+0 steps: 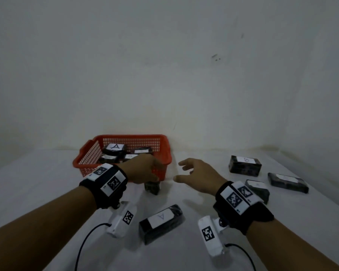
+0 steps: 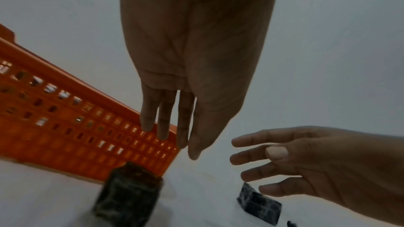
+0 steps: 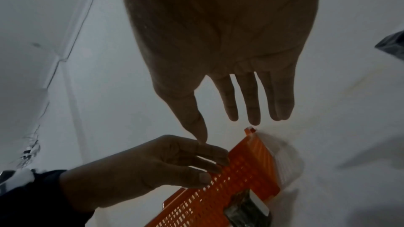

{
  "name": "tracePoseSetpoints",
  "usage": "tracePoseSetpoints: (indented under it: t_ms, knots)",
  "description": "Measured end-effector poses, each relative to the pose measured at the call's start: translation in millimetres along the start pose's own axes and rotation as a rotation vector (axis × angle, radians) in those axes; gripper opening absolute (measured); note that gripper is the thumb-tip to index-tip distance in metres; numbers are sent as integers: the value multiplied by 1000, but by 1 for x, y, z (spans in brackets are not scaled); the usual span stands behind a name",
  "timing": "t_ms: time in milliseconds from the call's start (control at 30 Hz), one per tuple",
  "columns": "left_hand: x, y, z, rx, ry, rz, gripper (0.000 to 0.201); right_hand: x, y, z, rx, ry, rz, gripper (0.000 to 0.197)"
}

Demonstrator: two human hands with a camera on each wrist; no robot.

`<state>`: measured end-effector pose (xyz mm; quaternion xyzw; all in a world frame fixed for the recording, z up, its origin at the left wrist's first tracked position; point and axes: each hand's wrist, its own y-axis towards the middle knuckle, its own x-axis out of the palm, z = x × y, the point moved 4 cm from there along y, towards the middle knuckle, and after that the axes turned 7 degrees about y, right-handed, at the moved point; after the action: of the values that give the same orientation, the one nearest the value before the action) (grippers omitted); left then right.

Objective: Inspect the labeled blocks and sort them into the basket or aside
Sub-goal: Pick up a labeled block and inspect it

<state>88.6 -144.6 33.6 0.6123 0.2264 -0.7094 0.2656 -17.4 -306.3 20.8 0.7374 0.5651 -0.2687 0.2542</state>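
A dark wrapped block point(image 1: 152, 188) stands on end on the white table, just in front of the orange basket point(image 1: 125, 136). My left hand point(image 1: 155, 173) hovers over that block point(image 2: 129, 198) with straight fingers point(image 2: 166, 127) and grips nothing. To its right, my right hand point(image 1: 181, 171) hangs in the air with its fingers point(image 3: 253, 110) spread and empty. Several labeled blocks lie inside the basket, the top one point(image 1: 115, 148) marked A. Another block marked A point(image 1: 161, 221) lies between my wrists.
A block marked B point(image 1: 245, 165) and two more blocks point(image 1: 288, 181) point(image 1: 257, 187) lie aside on the right; my right wrist partly hides the nearest. The basket point(image 2: 65, 127) point(image 3: 251, 170) stands against the back wall. Camera cables trail below both wrists.
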Motion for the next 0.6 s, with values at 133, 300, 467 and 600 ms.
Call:
tracePoseSetpoints:
  t_ms: [133, 300, 467, 600]
  knots:
    - [12, -6, -17, 35, 109, -28, 48, 29, 14, -15, 6, -64, -104, 63]
    - [29, -6, -19, 124, 137, -37, 42, 52, 35, -24, 37, -188, -223, 45]
    - [36, -3, -22, 123, 137, -1, 34, 70, 57, -22, 68, -274, -287, 37]
    - [44, 3, -31, 67, 118, -12, 25, 83, 67, -18, 80, -297, -319, 38]
